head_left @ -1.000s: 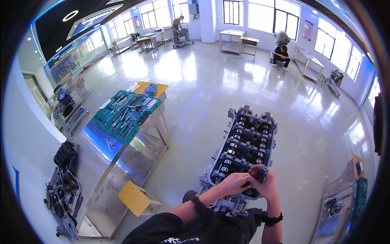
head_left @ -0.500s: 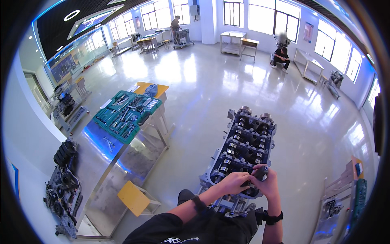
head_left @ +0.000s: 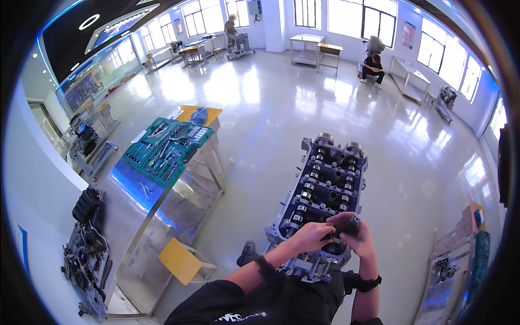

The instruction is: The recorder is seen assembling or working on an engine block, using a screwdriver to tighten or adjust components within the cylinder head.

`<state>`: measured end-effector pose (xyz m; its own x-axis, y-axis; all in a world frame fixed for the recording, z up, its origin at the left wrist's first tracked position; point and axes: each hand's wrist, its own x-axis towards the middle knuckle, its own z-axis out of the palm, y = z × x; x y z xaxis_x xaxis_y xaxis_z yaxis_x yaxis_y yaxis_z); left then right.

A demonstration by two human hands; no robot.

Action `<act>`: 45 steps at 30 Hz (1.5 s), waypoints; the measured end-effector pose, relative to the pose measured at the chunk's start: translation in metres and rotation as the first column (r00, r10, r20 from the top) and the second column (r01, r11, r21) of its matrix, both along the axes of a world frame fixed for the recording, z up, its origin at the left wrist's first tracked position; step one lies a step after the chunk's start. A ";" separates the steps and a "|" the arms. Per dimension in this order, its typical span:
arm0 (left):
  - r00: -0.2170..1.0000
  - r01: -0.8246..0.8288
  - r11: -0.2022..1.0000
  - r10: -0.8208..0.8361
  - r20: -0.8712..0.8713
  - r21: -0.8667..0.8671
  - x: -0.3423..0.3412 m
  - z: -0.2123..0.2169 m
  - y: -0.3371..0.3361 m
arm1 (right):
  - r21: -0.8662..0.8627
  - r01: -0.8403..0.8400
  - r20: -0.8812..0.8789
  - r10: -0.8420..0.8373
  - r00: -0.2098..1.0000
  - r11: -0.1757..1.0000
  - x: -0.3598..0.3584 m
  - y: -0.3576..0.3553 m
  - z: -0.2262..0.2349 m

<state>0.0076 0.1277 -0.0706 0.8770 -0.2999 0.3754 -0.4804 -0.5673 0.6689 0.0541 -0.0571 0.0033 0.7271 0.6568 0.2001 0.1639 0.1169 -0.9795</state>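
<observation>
In front of me stands an engine cylinder head, with two camshafts running along it and a round gear at each far end. My right hand is wrapped around a tool with a thick black handle, whose butt points up and to the right. Close beside it, over the near end of the cylinder head, my left hand has its fingers curled at the lower part of the tool. The tool's working end is hidden by my fingers and cannot be made out.
To the left, a metal bench carries an open green socket set case and loose wrenches. A yellow-topped stool stands beside it. Engine parts are at far left. Two people are across the room.
The black handle leans over more to the right, and both hands have shifted slightly with it. My view has tilted a little, and more of my left shoe shows.
</observation>
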 end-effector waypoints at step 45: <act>0.997 0.038 0.998 -0.035 0.064 -0.040 0.007 0.001 0.001 | -0.224 0.306 0.415 -0.194 0.889 0.925 -0.001 0.005 0.011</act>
<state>0.0148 0.1287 -0.0696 0.8400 -0.3146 0.4421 -0.5421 -0.5211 0.6592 0.0533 -0.0523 0.0142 0.7795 0.5317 0.3311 0.5150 -0.2429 -0.8221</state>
